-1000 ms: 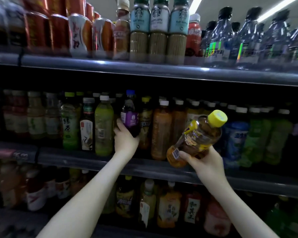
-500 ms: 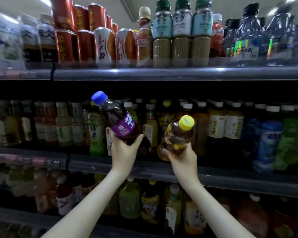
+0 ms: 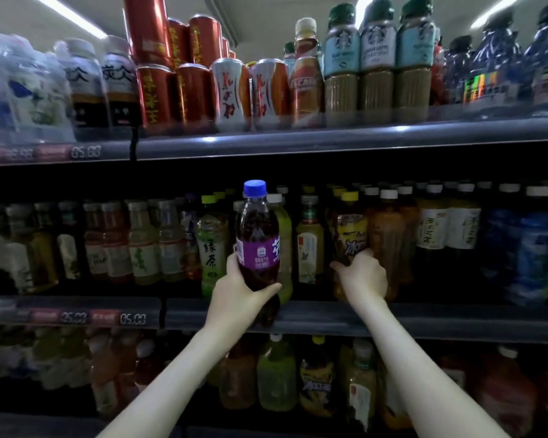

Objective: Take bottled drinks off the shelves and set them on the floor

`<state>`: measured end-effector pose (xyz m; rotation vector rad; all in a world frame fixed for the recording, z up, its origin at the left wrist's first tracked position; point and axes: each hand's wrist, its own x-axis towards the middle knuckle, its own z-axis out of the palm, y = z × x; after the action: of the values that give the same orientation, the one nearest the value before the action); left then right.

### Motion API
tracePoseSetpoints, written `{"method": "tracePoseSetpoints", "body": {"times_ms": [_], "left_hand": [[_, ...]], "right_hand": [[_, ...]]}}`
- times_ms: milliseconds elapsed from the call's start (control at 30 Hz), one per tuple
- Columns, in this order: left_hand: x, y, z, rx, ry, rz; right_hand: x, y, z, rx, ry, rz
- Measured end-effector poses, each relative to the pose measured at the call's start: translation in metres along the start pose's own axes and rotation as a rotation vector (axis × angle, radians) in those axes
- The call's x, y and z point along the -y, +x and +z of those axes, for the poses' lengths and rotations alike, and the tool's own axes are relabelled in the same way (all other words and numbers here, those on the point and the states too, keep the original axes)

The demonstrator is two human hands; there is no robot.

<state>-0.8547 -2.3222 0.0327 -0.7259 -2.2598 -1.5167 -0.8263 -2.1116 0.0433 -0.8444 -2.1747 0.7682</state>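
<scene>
A: Gripping what, and where?

B: Curling the left hand [image 3: 234,295] round the lower body of the blue-capped, purple-labelled dark plastic bottle [image 3: 257,248] — holding it upright, out in front of the grey metal middle shelf [image 3: 424,324], probably for carrying down.

A: And on the right?

B: Wrapping the right hand [image 3: 361,276] round the yellow-capped amber plastic bottle [image 3: 350,229], upright among its row — likely for drawing out.

The grey top shelf [image 3: 298,143] catches glints from white strip lights [image 3: 67,15] set in a pale ceiling [image 3: 266,14], the middle shelf [image 3: 440,322] lies dimmer below, and blurred price tags [image 3: 133,318] line both front edges at the left.
</scene>
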Motion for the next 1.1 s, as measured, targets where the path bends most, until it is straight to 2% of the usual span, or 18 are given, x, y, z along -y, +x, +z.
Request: {"method": "tracePoseSetpoints", "body": {"times_ms": [200,300,367,433,467,533,667,833,967,1033,1100], "left_hand": [[-0.003,0.005,0.016,0.068,-0.070,0.028],[-0.011,0.004,0.038,0.108,-0.088,0.089],[-0.024,0.000,0.059,0.146,-0.107,0.141],[-0.043,-0.005,0.085,0.188,-0.100,0.203],[-0.053,-0.008,0.100,0.217,-0.086,0.249],[-0.075,-0.014,0.131,0.272,-0.060,0.354],[-0.121,-0.022,0.192,0.340,-0.017,0.560],[-0.186,-0.020,0.270,0.526,-0.040,0.772],[-0.240,-0.025,0.347,0.279,0.332,0.894],[-0.253,-0.022,0.380,0.105,0.381,0.878],[-0.254,-0.017,0.408,-0.060,0.359,0.783]], "right_hand": [[-0.012,-0.015,-0.004,0.023,0.139,-0.015],[-0.019,-0.036,-0.026,0.007,0.481,-0.169],[-0.025,-0.049,-0.049,0.146,0.668,-0.281],[-0.036,-0.054,-0.070,0.281,0.605,-0.327],[-0.044,-0.053,-0.080,0.295,0.531,-0.335],[-0.064,-0.045,-0.099,0.230,0.453,-0.293],[-0.116,-0.028,-0.146,0.000,0.470,-0.175],[-0.179,-0.002,-0.207,-0.242,0.529,-0.219],[-0.237,0.037,-0.250,-0.447,0.512,-0.280],[-0.269,0.061,-0.267,-0.503,0.507,-0.267],[-0.300,0.085,-0.284,-0.520,0.500,-0.246]]}}
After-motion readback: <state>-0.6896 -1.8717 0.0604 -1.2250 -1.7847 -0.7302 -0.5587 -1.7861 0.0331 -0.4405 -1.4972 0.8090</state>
